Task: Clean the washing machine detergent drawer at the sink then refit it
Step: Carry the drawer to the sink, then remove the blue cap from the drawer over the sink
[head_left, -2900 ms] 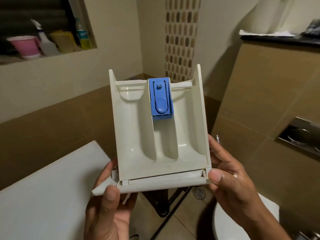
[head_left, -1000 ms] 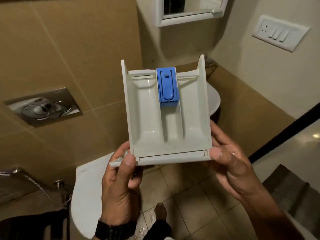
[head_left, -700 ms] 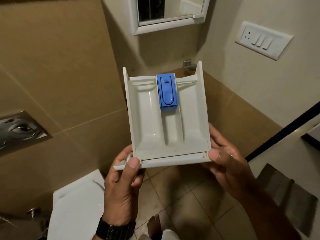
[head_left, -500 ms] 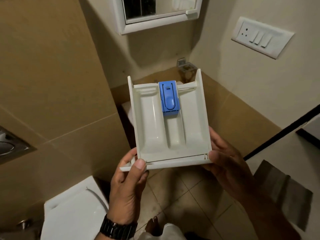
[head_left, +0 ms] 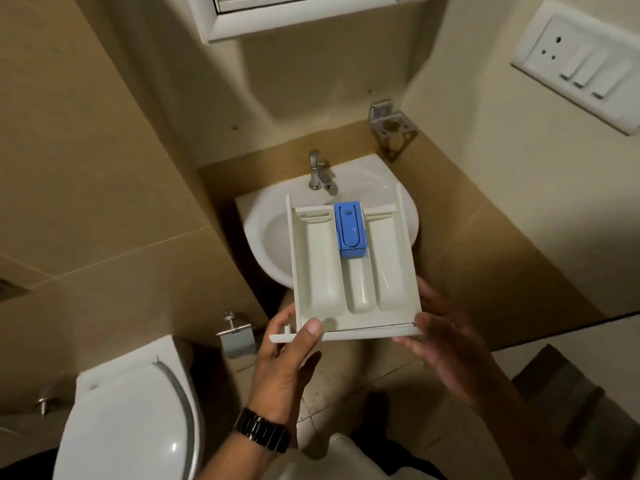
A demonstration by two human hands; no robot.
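Observation:
I hold a cream plastic detergent drawer (head_left: 322, 271) with three troughs and a blue siphon cap (head_left: 349, 230) level in front of me. My left hand (head_left: 287, 362) grips its near left corner, thumb on top of the front rim. My right hand (head_left: 446, 344) holds the near right corner, thumb on the rim and fingers underneath. The drawer's far end hangs over the small white corner sink (head_left: 266, 237). A chrome tap (head_left: 318, 169) stands at the back of the sink.
A white toilet with closed lid (head_left: 131, 417) sits at lower left, a paper holder (head_left: 237, 336) on the wall beside it. A metal holder (head_left: 393, 131), switch plate (head_left: 581, 64) and mirror frame (head_left: 294, 19) are on the walls. Tiled floor lies below.
My view swung from the washing machine past the toilet flush plate to the sink. The drawer stayed in both hands and now reaches over the basin, held lower and flatter.

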